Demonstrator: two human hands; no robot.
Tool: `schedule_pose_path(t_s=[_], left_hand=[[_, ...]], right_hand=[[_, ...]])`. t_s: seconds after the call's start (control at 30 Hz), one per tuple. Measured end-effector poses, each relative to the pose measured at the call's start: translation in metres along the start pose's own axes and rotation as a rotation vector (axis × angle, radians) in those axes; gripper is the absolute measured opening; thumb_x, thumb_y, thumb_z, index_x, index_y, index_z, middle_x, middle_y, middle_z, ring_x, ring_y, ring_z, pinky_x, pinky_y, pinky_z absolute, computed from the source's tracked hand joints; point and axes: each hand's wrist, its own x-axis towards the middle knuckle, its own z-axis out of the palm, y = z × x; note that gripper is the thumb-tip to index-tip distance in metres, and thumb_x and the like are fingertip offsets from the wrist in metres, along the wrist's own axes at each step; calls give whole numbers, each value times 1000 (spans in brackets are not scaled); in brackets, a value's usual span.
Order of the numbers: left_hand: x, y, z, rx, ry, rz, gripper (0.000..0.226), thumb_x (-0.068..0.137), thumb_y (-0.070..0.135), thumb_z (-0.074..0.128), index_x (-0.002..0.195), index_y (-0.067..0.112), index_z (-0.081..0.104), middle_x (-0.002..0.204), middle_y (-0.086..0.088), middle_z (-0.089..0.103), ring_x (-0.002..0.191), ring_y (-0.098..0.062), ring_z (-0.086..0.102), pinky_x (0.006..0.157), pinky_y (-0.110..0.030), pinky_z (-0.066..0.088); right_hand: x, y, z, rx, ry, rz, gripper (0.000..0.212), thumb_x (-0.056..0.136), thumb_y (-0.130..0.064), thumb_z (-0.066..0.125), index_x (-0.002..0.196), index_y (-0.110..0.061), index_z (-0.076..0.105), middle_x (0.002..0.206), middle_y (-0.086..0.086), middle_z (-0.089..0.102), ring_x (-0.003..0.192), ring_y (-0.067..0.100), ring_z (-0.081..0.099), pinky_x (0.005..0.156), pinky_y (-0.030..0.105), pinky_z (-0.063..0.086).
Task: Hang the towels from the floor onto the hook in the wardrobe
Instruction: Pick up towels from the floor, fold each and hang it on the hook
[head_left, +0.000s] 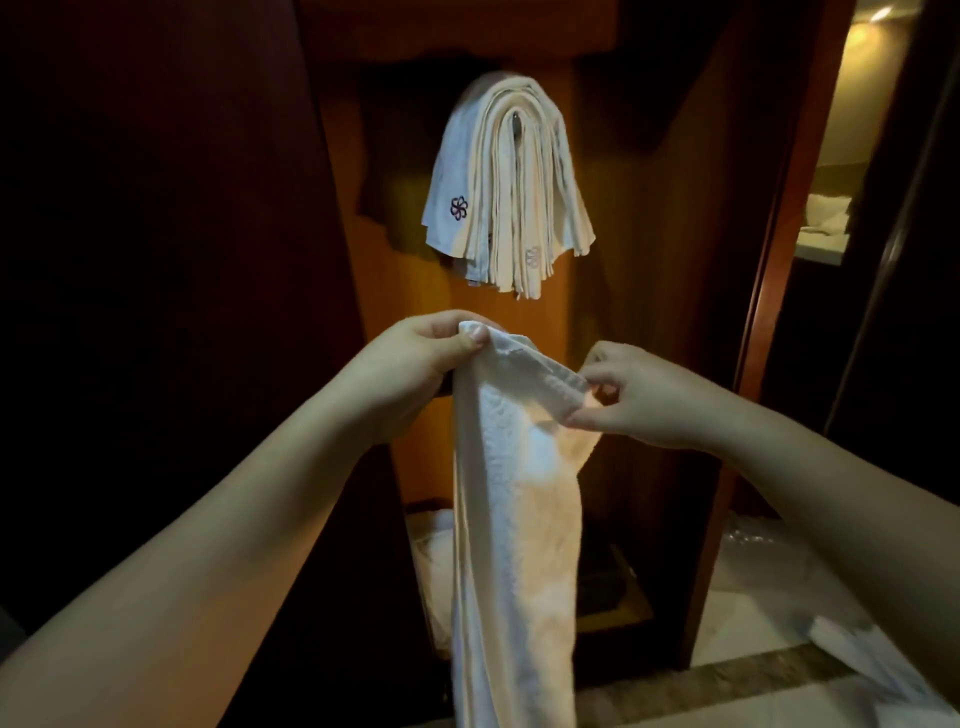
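Observation:
A long white towel (511, 519) hangs down in front of me, held up by its top edge. My left hand (415, 358) pinches the top left corner between thumb and fingers. My right hand (639, 395) pinches the top edge a little to the right and lower. Above them, several white towels (506, 176) with flower emblems hang draped over the hook (516, 122) on the wardrobe's wooden back panel. Only the tip of the hook shows between the folds. More white towels (852, 649) lie on the floor at the lower right.
The wardrobe's dark door (156, 234) stands at the left and a wooden frame post (769, 260) at the right. White cloth (431, 545) lies in the wardrobe's bottom. A lit room with a bed (826, 218) shows through the gap at far right.

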Motion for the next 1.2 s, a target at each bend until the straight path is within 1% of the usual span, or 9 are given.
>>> schedule_pose_path(t_s=[0.13, 0.3, 0.43, 0.5, 0.7, 0.77, 0.87, 1.0, 1.2], left_hand=[[-1, -3, -36, -82, 56, 38, 24, 101, 26, 53, 95, 20, 75, 82, 7, 75, 73, -7, 71, 60, -19, 54], [1, -18, -68, -15, 97, 60, 23, 98, 33, 56, 93, 23, 76, 86, 2, 72, 78, -12, 67, 68, -27, 53], [3, -31, -79, 82, 167, 103, 23, 98, 41, 57, 100, 28, 76, 97, 0, 74, 89, -14, 69, 83, -37, 54], [4, -38, -79, 60, 210, 98, 21, 99, 40, 57, 99, 32, 76, 101, -5, 74, 95, -21, 67, 89, -47, 51], [0, -46, -66, 80, 246, 101, 22, 103, 35, 54, 97, 43, 74, 99, 15, 75, 90, 3, 69, 67, -9, 50], [1, -45, -58, 40, 257, 124, 21, 103, 37, 55, 98, 41, 75, 100, 10, 75, 92, -5, 70, 69, -16, 54], [4, -46, -43, 17, 286, 148, 21, 103, 40, 53, 96, 41, 73, 95, 8, 74, 89, -13, 69, 72, -31, 58], [7, -46, -17, -23, 315, 177, 22, 104, 41, 50, 97, 41, 71, 95, 7, 73, 88, -16, 70, 71, -35, 59], [5, -43, 22, -57, 376, 219, 23, 98, 45, 48, 99, 39, 71, 98, 8, 73, 88, -12, 69, 69, -31, 58]], right_hand=[[4, 14, 15, -70, -146, 30, 35, 90, -53, 67, 120, -35, 66, 123, -17, 40, 119, 6, 37, 88, 18, 36], [5, 15, 8, -60, -57, 42, 36, 93, -50, 64, 126, -35, 64, 137, -20, 31, 131, 2, 24, 108, 29, 30], [5, 6, -9, 45, 47, 81, 9, 97, -46, 59, 101, -42, 65, 110, -23, 61, 102, 1, 57, 77, 20, 44], [2, 0, -9, 79, 71, 81, 9, 97, -45, 60, 88, -44, 61, 93, -18, 64, 89, 2, 60, 68, 21, 43], [-7, 1, -8, 189, 378, 60, 11, 95, -33, 66, 86, -36, 59, 87, -13, 63, 82, -5, 60, 63, 16, 40], [-8, 2, -6, 298, 521, 72, 13, 96, -26, 66, 97, -36, 57, 92, -17, 62, 84, -15, 57, 65, 10, 41], [-10, 6, -2, 574, 671, 112, 30, 99, -22, 63, 121, -39, 53, 108, -16, 64, 95, -12, 60, 75, 3, 44], [-17, 9, 9, 561, 847, 174, 15, 103, -26, 54, 103, -39, 61, 104, -15, 65, 86, -13, 59, 63, 3, 42], [-33, 12, 28, 635, 1041, 252, 39, 102, -19, 48, 96, -57, 57, 97, -41, 60, 93, -19, 55, 72, -2, 38]])
